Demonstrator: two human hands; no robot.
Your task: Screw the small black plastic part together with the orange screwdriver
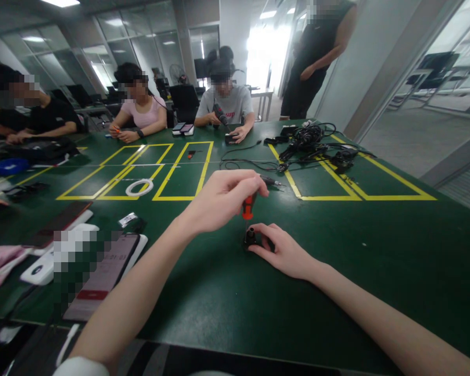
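Note:
My left hand (225,201) is closed from above around a screwdriver (248,213) with a red and black handle. The screwdriver stands upright, its shaft reaching down to a small black part (251,237) on the green table (215,303). Whether the tip sits in a screw is too small to tell. Between thumb and fingers, my right hand (284,251) grips that black part from the right and rests low by the tabletop. Just beyond my left hand lies a dark pen-like tool (273,181) with a thin metal tip.
A phone (105,277), a white device (58,256) and a small plastic packet (128,219) lie at left. Farther back are a white ring (139,187), yellow tape outlines (182,198) and tangled black cables (305,141). Across the table, a person holds a power drill (220,114); others sit left.

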